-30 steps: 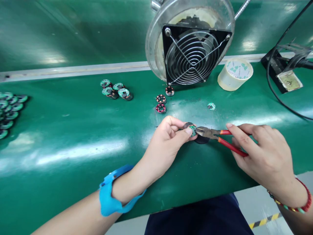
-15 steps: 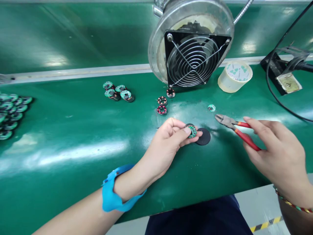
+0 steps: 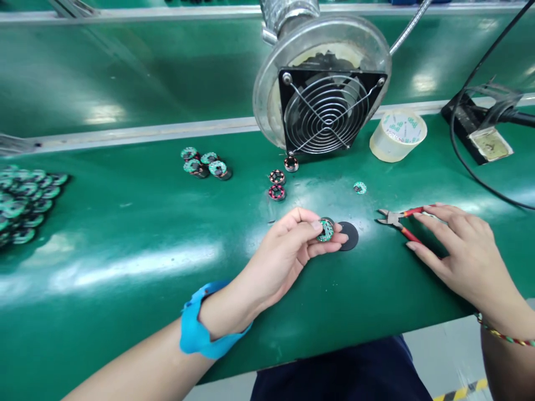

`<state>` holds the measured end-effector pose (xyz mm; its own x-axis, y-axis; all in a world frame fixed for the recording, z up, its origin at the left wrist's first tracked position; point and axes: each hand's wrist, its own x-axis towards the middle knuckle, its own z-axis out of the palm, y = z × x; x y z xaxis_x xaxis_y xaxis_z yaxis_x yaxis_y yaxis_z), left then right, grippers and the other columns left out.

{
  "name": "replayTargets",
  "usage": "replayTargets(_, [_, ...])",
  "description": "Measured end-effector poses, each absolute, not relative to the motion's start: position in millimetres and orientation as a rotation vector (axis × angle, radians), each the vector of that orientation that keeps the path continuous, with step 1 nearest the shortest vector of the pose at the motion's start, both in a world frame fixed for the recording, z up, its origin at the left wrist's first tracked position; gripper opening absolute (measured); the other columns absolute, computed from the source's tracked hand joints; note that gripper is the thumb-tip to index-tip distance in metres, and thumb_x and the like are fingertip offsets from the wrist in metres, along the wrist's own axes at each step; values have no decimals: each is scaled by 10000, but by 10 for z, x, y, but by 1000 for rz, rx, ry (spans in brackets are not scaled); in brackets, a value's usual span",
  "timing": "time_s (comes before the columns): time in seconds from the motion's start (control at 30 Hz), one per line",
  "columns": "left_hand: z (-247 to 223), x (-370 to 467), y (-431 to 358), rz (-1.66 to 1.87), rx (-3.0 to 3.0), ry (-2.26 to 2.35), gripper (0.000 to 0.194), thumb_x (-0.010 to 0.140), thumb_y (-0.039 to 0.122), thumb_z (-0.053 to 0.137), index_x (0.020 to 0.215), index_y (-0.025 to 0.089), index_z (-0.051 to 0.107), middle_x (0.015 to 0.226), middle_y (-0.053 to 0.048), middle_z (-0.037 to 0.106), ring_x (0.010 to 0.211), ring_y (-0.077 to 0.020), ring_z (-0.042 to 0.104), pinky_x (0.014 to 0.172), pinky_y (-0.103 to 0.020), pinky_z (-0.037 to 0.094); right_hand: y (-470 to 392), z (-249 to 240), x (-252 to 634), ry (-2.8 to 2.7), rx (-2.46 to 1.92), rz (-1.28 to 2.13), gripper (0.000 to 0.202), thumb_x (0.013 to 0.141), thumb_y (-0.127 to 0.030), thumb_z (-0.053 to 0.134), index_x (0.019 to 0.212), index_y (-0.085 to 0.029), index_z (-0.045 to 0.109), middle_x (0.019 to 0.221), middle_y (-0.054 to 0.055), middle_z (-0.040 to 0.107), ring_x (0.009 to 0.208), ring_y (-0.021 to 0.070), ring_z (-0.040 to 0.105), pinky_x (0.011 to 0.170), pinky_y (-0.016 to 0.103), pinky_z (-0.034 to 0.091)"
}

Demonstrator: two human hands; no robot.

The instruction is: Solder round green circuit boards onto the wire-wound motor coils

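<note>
A small round part with a green circuit board is pinched between the thumb and fingers of my left hand, beside a black disc on the bench. On the right, my right hand has its fingers round the red handles of the cutting pliers, whose jaws are apart and point left. Above the pliers lies a loose green round board. Near the fan are a red-topped ring part and two copper-coloured ones.
A fan with a wire guard stands at the back, a tape roll to its right. Further right is a soldering stand with a black cable. Several board-topped parts stand left of centre; many more lie far left.
The pliers have moved lower and slightly right with my right hand, and their jaws have opened. My left hand still holds the round part. The camera view has shifted a little.
</note>
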<state>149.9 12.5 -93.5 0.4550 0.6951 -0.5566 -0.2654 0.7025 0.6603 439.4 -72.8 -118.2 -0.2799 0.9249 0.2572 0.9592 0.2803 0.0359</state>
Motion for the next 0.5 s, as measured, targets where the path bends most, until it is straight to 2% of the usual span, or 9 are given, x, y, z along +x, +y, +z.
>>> replayTargets(0.2, [-832,1280,466,803,992,1120,150,716,191,692,814,168,581,750,-8,676,632,-110,599,598,-222,469,-527,-943,4414,-2317,-1609,-335,445,815,-240,725,1229,-219,564,1173,197,648,1068,371,649,849,478,540])
replayTargets(0.3, [-788,946,681,863,1184,1353,151,682,210,714,777,156,610,702,11,615,588,-96,534,578,-219,438,-365,-806,4475,-2248,-1517,-411,504,785,-242,757,1253,-251,570,1207,187,647,1045,366,664,853,459,535])
replayTargets(0.4, [-882,541,782,801,1306,1592,192,673,270,728,791,154,629,708,-5,631,592,-115,543,558,-230,434,-219,-771,4515,-2140,-1531,-425,524,798,-213,735,1286,-305,568,1255,151,644,1044,349,668,869,443,520])
replayTargets(0.5, [-1105,240,826,827,1338,1733,206,696,300,707,785,140,612,654,-14,613,561,-131,549,523,-240,434,-103,-899,4532,-1948,-1569,-277,434,810,-251,712,1227,-333,625,1283,103,642,1115,320,644,956,424,498])
